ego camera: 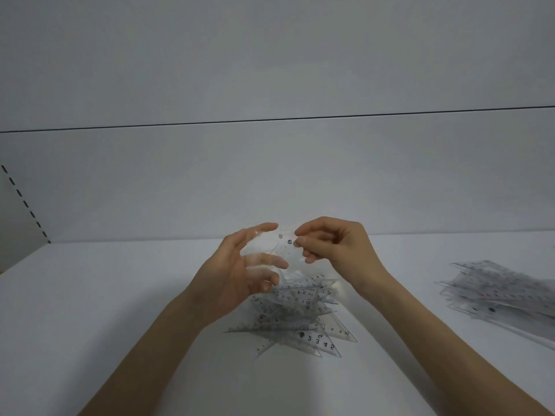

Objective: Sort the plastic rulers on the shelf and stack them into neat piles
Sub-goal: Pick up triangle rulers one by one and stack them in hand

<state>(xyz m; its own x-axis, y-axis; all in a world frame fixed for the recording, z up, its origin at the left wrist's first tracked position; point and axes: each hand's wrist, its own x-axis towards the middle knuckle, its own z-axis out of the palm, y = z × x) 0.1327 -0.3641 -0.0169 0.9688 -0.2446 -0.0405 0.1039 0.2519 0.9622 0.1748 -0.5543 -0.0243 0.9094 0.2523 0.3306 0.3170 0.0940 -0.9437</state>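
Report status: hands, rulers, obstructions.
Left hand and right hand grip one clear ruler over jumbled pile. Second pile at right. Nothing blocking.

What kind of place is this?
Probably a shop or storeroom shelf: a white shelf board, a plain back panel, a slotted upright at the left edge, and loose piles of clear rulers.
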